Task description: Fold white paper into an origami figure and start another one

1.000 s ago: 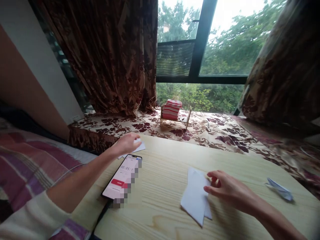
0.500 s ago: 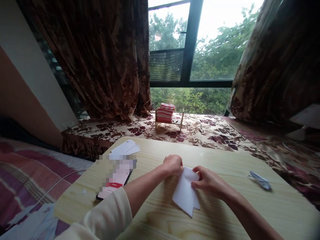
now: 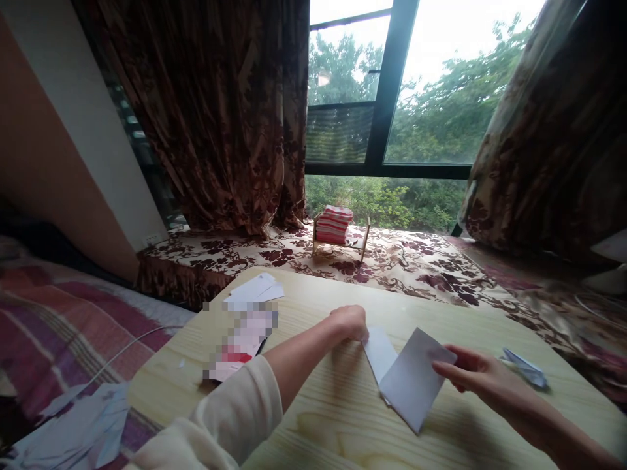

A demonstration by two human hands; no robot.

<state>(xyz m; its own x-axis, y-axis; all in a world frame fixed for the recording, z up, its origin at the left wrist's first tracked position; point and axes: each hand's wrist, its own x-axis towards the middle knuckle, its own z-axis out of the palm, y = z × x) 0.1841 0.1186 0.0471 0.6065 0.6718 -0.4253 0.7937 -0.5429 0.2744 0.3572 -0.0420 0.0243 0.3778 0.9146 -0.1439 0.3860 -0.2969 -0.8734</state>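
A folded white paper (image 3: 411,382) is spread over the table in two overlapping panels. At its upper left corner, my left hand (image 3: 350,321) has its fingers closed on the narrower panel. The wider right panel is raised and tilted, pinched at its right edge between the thumb and fingers of my right hand (image 3: 463,369). Where the panels join at the lower middle, the fold is partly hidden. To the right of my right hand lies a small folded paper piece (image 3: 524,367).
A phone (image 3: 242,346), partly blurred out, rests on the wooden table (image 3: 313,424) left of my left forearm. Behind it are white paper pieces (image 3: 255,287). More papers (image 3: 73,424) lie at the lower left. A small rack (image 3: 365,241) holding red-striped folded cloth (image 3: 334,225) stands on the windowsill.
My right hand has moved right with one panel of the paper, spreading it away from the other. My left hand still holds the upper left corner. The view has shifted slightly.
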